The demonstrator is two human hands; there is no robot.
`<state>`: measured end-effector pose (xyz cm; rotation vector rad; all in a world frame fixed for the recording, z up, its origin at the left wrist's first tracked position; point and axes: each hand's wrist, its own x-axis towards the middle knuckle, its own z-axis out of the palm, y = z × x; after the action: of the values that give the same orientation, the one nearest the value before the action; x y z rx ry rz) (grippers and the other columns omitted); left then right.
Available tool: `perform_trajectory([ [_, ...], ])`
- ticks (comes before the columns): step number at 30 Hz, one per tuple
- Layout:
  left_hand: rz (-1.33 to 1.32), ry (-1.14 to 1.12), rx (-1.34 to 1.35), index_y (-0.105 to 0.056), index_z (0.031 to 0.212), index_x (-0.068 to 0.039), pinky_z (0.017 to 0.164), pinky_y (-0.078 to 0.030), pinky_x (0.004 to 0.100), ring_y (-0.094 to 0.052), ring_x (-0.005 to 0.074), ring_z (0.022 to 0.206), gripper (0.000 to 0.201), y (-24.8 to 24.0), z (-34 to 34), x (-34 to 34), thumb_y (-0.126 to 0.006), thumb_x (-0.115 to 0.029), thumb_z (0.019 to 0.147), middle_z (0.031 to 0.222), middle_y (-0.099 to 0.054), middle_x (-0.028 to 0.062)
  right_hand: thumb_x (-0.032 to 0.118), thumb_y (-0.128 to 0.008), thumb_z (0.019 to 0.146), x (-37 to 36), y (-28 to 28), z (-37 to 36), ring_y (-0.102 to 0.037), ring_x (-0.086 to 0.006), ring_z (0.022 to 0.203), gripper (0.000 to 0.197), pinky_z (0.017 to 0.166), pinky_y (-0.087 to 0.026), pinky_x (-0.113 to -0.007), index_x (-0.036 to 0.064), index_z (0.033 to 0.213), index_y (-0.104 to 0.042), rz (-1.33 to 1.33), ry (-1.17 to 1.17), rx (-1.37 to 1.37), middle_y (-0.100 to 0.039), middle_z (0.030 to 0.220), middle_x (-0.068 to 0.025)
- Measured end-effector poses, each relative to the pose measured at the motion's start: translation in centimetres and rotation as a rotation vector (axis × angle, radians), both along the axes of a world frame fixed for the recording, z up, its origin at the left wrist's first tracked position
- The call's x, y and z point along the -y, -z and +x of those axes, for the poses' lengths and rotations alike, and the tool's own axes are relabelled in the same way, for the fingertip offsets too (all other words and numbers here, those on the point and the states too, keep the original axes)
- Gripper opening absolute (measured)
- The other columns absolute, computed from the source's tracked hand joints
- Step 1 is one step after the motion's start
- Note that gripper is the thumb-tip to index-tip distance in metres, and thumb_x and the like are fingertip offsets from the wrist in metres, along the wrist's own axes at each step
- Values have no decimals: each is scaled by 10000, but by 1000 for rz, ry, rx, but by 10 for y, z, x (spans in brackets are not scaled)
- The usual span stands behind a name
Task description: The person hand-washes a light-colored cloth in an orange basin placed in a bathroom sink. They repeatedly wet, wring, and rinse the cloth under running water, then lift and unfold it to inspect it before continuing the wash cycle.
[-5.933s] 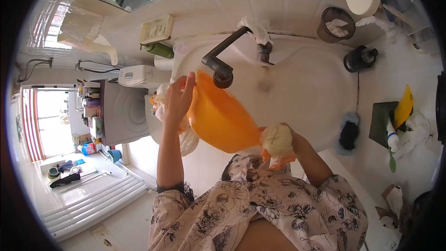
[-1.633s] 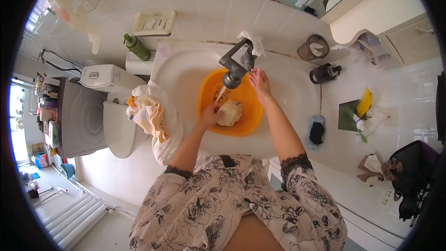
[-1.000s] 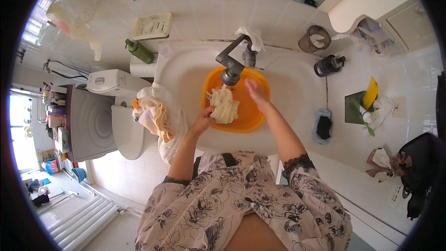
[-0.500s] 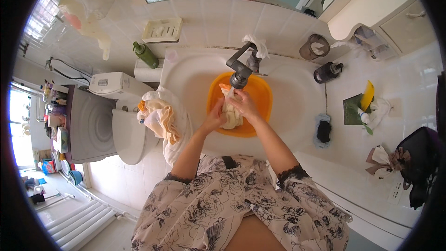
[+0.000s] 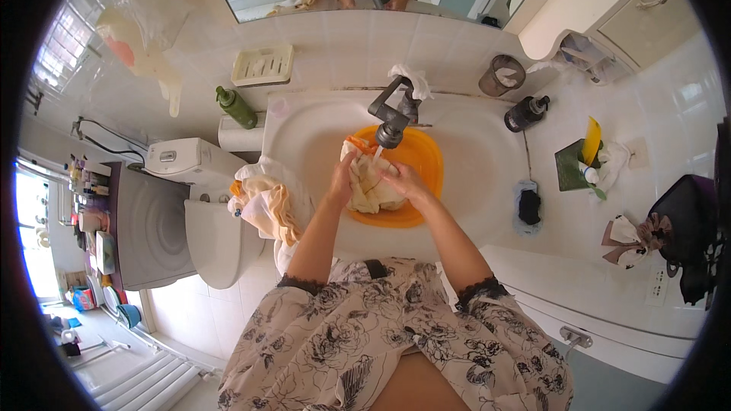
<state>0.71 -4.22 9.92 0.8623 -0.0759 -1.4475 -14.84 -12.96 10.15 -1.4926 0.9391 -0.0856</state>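
Note:
A wet cream cloth (image 5: pixel 371 183) with an orange edge is spread between my two hands over an orange plastic basin (image 5: pixel 428 164). My left hand (image 5: pixel 343 178) grips its left side, and my right hand (image 5: pixel 408 184) has hold of its right side. Water runs from the dark grey faucet (image 5: pixel 390 132) down onto the cloth. The basin sits inside the white sink (image 5: pixel 476 175); the cloth hides much of its left part.
Cream and white clothes (image 5: pixel 263 202) are heaped over the sink's left edge, beside the toilet (image 5: pixel 217 236). A green pump bottle (image 5: pixel 237 108) stands behind them. On the right are a black bottle (image 5: pixel 525 114), a dark mesh cup (image 5: pixel 502 76) and a black sponge-like pad (image 5: pixel 528 207).
My hands have moved apart, and the cloth, bunched before, is now opened out wider. A stream of water onto it is plainer to see. The view has tilted slightly.

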Motion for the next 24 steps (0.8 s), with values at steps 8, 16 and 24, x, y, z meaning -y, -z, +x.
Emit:
perform_trajectory([
  [8, 185, -114, 375, -504, 1093, -23, 720, -485, 294, -569, 166, 867, 370, 25, -1, 4, -524, -324, 879, 976, -569, 72, 422, -435, 892, -33, -13, 50, -483, -128, 853, 416, 740, -403, -293, 95, 1145, -481, 55, 355, 391, -517, 947, -19],
  [16, 220, -13, 636, -569, 944, -39, 522, -409, 256, -480, 87, 607, 327, -8, -31, 24, -562, -353, 852, 736, -528, 1, 488, -410, 875, -30, -2, 31, -539, -206, 976, 487, 825, -433, -357, 101, 1160, -489, 778, 813, 477, -543, 1081, -84],
  [24, 243, -23, 675, -587, 864, -44, 491, -394, 252, -493, 85, 580, 314, -19, -34, 40, -521, -350, 868, 687, -536, -10, 472, -454, 864, -16, 17, -8, -546, -210, 959, 512, 800, -449, -343, 57, 1163, -490, 497, 905, 249, -544, 1107, -99],
])
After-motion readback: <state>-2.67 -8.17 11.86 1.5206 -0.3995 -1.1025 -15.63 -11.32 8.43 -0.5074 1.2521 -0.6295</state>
